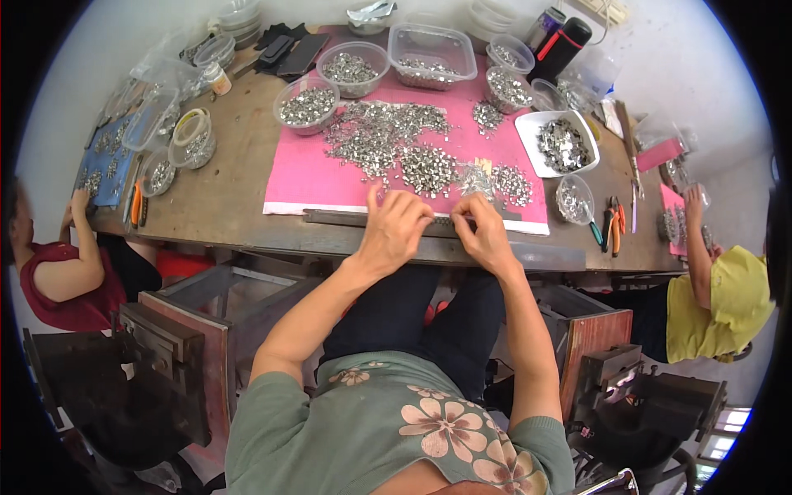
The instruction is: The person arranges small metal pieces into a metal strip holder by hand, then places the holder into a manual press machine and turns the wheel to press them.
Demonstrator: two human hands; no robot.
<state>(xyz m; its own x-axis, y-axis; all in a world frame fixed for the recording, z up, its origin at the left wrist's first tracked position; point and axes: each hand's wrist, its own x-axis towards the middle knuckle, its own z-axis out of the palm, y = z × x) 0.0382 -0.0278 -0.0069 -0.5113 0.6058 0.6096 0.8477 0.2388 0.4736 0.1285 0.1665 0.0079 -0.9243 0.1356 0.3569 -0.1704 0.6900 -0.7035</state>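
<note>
My left hand (392, 229) and my right hand (487, 235) are close together over a long dark metal bar (337, 218) at the near edge of the pink mat (289, 177). The thumb and forefinger of each hand are pinched near the bar; what lies between them is too small to make out. Just beyond my fingers sits a heap of small silver metal pieces (428, 170). Behind it spreads a wider pile of thin metal bits (375, 132). Right of it are a bunch of fine metal strips (477, 180) and a smaller heap of silver pieces (513, 185).
Plastic tubs of metal parts (307, 107) line the mat's back. A white square dish (536, 157), a small tub (575, 200) and pliers (614, 227) lie to the right. A black flask (563, 45) stands behind. Co-workers sit left (62, 285) and right (718, 301).
</note>
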